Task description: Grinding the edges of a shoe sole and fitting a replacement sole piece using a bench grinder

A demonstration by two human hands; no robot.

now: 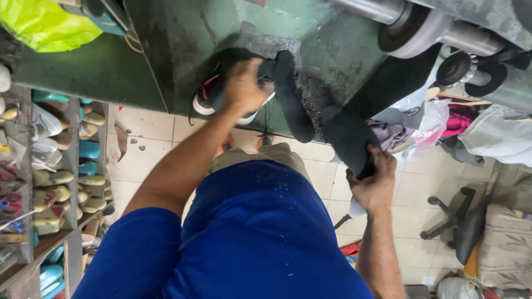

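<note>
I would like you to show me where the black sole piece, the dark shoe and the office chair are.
black sole piece [348, 138], head view, on its broad middle above the right hand [372, 185].
dark shoe [213, 91], head view, on its side left of the left hand [244, 86].
office chair [457, 218], head view, on its wheeled base.

racked shoe lasts [61, 191] in teal, cream and tan along the shelving at left. yellow-green bag [44, 25] at top left. black swivel chair [460, 218] on pale floor tiles [149, 152]. steel rollers [410, 25] top right.
</note>
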